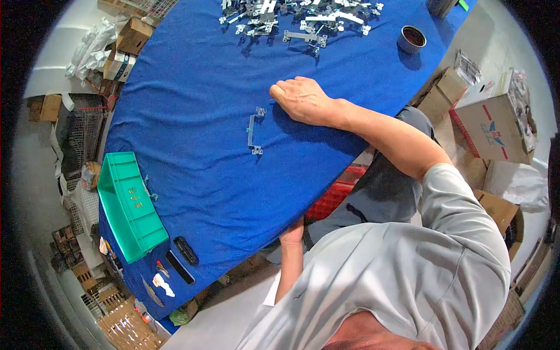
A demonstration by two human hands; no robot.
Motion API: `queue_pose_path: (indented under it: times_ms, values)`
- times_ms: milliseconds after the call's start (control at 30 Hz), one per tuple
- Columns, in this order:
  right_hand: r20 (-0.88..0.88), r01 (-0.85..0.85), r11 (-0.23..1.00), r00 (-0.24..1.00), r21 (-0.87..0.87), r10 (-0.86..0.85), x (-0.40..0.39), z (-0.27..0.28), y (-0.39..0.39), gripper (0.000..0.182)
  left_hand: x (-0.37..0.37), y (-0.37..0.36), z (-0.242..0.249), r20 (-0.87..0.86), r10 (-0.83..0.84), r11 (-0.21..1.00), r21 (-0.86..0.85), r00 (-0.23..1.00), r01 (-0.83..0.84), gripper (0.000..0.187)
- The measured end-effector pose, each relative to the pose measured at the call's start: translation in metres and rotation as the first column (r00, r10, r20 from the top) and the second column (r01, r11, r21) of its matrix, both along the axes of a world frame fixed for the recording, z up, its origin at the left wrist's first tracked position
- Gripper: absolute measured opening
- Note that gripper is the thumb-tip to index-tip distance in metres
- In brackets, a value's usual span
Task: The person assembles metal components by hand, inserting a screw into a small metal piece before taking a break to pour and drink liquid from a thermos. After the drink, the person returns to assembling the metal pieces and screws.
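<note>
My right hand (304, 100) is held over the blue cloth with its fingers curled into a fist; whatever may be inside is hidden. Just left of it, apart from the hand, a thin metal bracket (251, 130) with wider ends lies on the cloth. My left hand (293, 233) is down at the near table edge, its fingers hidden by the edge. A heap of similar metal brackets (306, 36) is spread at the far side of the table.
A green plastic bin (119, 230) with small brass-coloured pieces lies at the left, near a black oblong object (185, 250) and a flat black slab (180, 267). A round dark-filled container (412, 39) stands far right. Cardboard boxes (493, 119) stand beyond the right edge.
</note>
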State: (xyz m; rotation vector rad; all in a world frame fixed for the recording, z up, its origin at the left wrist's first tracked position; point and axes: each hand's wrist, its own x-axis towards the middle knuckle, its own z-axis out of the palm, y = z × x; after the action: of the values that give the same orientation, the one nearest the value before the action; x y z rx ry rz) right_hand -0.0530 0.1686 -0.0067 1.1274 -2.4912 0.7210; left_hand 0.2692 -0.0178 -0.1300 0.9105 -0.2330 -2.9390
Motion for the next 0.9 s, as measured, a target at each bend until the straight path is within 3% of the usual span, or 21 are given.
queue_pose_path:
  times_ms: [167, 233, 367, 433, 567, 900]
  values:
    - [0.016, -0.008, 1.000, 1.000, 0.012, 0.008, 0.000, 0.000, 0.001, 0.009, 0.006, -0.006, -0.008, 0.100, -0.026, 0.992, -0.122, 0.995, 0.038, 0.051]
    - [0.020, -0.011, 1.000, 1.000, 0.018, 0.011, -0.001, 0.001, 0.000, 0.009, 0.010, -0.013, -0.002, -0.005, 0.035, 0.997, 0.074, 0.999, -0.035, 0.052]
    - [0.012, -0.018, 1.000, 1.000, -0.003, 0.018, -0.001, -0.001, 0.000, 0.010, 0.012, -0.018, 0.002, 0.008, 0.081, 0.990, 0.117, 0.997, -0.081, 0.052]
    - [0.012, -0.019, 1.000, 1.000, -0.001, 0.019, -0.001, -0.001, 0.000, 0.010, 0.004, -0.013, 0.006, 0.040, 0.065, 0.996, -0.068, 0.997, -0.062, 0.053]
    - [0.047, -0.006, 0.999, 0.999, 0.036, 0.005, 0.000, 0.001, 0.001, 0.010, -0.003, -0.012, 0.014, 0.058, 0.067, 0.989, -0.137, 0.996, -0.058, 0.052]
    - [0.067, -0.006, 0.999, 0.998, 0.044, 0.003, -0.003, -0.001, 0.000, 0.012, -0.003, 0.001, 0.027, 0.311, 0.077, 0.877, -0.474, 0.947, 0.084, 0.051]
